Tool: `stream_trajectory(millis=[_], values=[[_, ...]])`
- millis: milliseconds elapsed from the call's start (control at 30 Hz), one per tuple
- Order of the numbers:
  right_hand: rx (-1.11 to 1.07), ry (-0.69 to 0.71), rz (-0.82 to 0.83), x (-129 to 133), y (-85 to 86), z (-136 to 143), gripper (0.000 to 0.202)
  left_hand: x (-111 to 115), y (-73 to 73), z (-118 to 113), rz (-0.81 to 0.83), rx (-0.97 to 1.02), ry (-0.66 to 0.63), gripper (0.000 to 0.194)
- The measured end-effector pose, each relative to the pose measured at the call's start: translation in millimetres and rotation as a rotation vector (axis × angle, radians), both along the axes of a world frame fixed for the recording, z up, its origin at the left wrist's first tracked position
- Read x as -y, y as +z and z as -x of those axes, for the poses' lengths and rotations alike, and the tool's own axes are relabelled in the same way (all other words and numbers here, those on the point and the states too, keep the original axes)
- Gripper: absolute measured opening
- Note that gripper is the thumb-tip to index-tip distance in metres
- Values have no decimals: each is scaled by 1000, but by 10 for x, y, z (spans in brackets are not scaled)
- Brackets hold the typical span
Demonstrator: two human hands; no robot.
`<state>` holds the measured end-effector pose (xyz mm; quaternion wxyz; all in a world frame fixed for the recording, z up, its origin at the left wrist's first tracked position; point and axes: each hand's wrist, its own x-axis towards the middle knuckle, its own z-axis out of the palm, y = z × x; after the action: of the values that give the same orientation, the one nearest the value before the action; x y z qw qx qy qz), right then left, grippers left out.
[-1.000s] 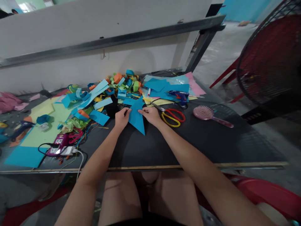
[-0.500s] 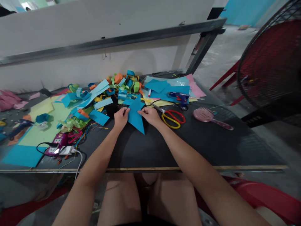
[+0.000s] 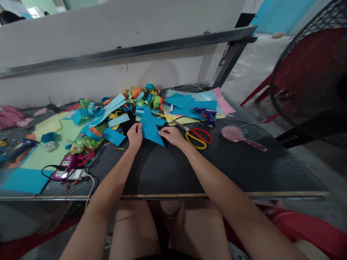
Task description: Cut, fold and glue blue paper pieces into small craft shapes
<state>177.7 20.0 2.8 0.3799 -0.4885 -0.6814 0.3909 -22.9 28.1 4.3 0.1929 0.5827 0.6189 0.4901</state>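
A blue folded paper piece (image 3: 150,127) with pointed corners is held up above the dark table. My left hand (image 3: 135,135) pinches its left edge between thumb and fingers. On the right side, my right hand (image 3: 171,135) has its fingers closed at the paper's lower right edge. Scissors with red and yellow handles (image 3: 199,137) lie just right of my right hand. Behind the blue piece is a heap of small folded papers in orange, green, yellow and blue (image 3: 135,93).
A pink hairbrush (image 3: 235,133) and a blue glue gun (image 3: 207,113) lie to the right. On the left are a purple power strip (image 3: 67,166) with cables and green sheets (image 3: 46,159). A fan (image 3: 311,68) stands at the far right.
The blue paper has turned and shifted slightly left, and its right-hand point now shows. My left hand has moved a little left with it.
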Motion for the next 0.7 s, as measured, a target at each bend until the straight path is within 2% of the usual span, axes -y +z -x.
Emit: stream_trajectory(millis=[100,233,533,700], values=[[-29,2,-38,3,5,2,36,-29,-22,9,27,98,16,35],[103,5,-84,7,26,-3,40,-16,-1,-11,4,76,9,32],[147,45,-83,13,43,-9,46,-33,-14,-17,9,122,16,33],[166,-7,-136,-2,8,10,50,-39,-24,-12,-7,116,-1,33]])
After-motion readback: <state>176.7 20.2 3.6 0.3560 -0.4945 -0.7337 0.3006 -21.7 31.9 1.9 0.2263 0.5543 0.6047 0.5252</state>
